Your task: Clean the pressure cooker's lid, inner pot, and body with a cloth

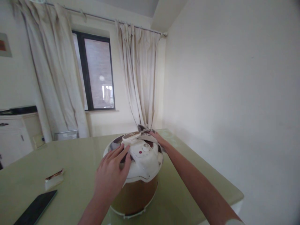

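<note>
In front of me stands a round countertop oven with a tinted brown bowl [138, 193] and a white lid [145, 162]. The lid carries a raised handle [132, 137], a knob [146, 147] and a small red light. My left hand [112, 170] rests on the near left of the lid beside the handle, its fingers stretched out and apart. At the lid's far right side, my right hand [159, 139] presses a greyish cloth [147, 129] against it, and its fingertips are partly hidden.
A green-topped table [77, 162] bears the oven. To the left lie a dark phone [36, 207] and a small whitish packet [54, 179]. A white wall [222, 93] runs along the right. Behind are curtains [140, 72], a window [98, 72] and a white cabinet [16, 134].
</note>
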The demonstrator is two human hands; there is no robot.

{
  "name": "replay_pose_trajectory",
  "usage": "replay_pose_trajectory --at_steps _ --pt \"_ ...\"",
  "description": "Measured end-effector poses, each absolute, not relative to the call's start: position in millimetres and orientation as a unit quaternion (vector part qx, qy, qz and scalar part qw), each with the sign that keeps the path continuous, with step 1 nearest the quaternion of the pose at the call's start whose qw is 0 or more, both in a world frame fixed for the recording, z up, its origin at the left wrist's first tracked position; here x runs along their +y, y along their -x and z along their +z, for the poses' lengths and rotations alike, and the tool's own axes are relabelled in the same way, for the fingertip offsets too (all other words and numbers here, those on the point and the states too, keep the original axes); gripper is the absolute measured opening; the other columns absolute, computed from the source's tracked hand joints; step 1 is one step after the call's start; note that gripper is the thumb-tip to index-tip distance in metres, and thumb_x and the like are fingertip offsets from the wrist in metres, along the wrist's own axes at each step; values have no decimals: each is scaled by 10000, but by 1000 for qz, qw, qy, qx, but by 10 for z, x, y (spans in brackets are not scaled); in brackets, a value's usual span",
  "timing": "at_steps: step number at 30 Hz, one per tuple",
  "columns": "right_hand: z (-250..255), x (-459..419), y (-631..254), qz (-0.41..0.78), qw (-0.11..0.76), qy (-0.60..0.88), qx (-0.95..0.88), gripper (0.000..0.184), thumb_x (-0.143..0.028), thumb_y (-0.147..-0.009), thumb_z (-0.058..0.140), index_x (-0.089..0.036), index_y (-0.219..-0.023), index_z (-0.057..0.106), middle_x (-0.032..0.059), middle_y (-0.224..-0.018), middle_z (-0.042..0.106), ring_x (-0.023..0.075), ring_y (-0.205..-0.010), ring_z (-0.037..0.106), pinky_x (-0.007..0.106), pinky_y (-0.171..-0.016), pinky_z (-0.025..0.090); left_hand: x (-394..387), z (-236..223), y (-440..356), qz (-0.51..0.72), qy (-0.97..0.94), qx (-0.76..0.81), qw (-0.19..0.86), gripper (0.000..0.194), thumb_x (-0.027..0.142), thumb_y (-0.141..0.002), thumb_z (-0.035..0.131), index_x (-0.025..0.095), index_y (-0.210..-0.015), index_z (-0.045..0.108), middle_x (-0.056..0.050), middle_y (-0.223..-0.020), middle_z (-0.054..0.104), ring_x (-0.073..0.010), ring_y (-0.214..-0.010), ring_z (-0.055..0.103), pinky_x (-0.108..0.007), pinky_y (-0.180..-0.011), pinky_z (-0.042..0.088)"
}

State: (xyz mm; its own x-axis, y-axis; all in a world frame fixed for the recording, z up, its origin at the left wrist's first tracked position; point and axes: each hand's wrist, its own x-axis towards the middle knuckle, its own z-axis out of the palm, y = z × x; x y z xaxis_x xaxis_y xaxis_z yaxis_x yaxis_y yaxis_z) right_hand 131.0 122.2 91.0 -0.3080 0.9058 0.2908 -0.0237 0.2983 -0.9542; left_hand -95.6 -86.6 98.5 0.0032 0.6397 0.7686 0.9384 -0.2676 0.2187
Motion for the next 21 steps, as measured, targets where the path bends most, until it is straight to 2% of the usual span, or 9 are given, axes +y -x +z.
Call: replay_pose_trajectory --at_steps 2,4,6,9,11,16,19,21 --pt "736 891 -1506 433 532 349 -639 568 -719 -839 722 -215 -1081 820 92 -1082 825 320 -1095 742 513 -1093 534 -878 984 929 -408 679 -580 189 428 415 -1041 485 273 -1307 790 -37 -1433 732 -298 -1313 695 -492 -1140 553" --pt "541 511 -1676 387 570 348 -636 590 -741 -883 666 -229 -1132 822 103 -1148 821 345 -1148 731 554 -1112 526 -879 976 921 -407 683 -573 200 423 410 -1040 490 272 -1303 791 -39 -1425 737 -300 -1299 703 -493 -1138 552" --pt "372 144 -1785 346 583 329 -658 534 -658 -949 637 -254 -1261 796 104 -1268 792 344 -1250 697 562 -1160 494 -875 965 927 -410 686 -563 211 423 419 -1044 491 268 -1298 793 -45 -1404 750 -301 -1278 714 -497 -1129 555" --pt "278 -207 -1824 280 599 308 -685 505 -486 -941 700 -300 -1410 727 77 -1492 678 331 -1448 569 554 -1283 355 -872 956 936 -418 688 -551 221 425 427 -1048 487 254 -1280 798 -55 -1380 763 -300 -1258 724 -503 -1124 555" --pt "358 -230 -1796 260 597 297 -699 514 -428 -945 677 -298 -1441 704 74 -1523 654 324 -1463 556 549 -1290 345 -874 959 932 -420 687 -547 227 421 420 -1048 485 253 -1268 802 -56 -1373 766 -299 -1253 727 -505 -1117 559" --pt "902 308 -1591 238 510 312 -765 455 -384 -950 605 -245 -1362 739 84 -1382 739 304 -1280 676 493 -1148 495 -862 963 902 -416 680 -551 246 408 388 -1021 514 240 -1267 804 -71 -1369 767 -314 -1250 725 -496 -1079 577" --pt "1266 729 -1319 229 395 371 -809 317 -317 -945 609 -184 -1156 805 70 -1075 813 253 -1011 726 389 -961 545 -843 946 879 -408 679 -559 245 427 375 -1013 515 213 -1294 791 -96 -1395 751 -323 -1281 703 -496 -1081 570" --pt "1452 944 -1104 234 362 373 -821 188 -285 -894 698 -158 -955 821 24 -837 782 212 -839 691 328 -844 517 -838 935 852 -403 678 -563 248 446 367 -1016 499 187 -1310 781 -117 -1402 745 -330 -1293 693 -506 -1094 558"
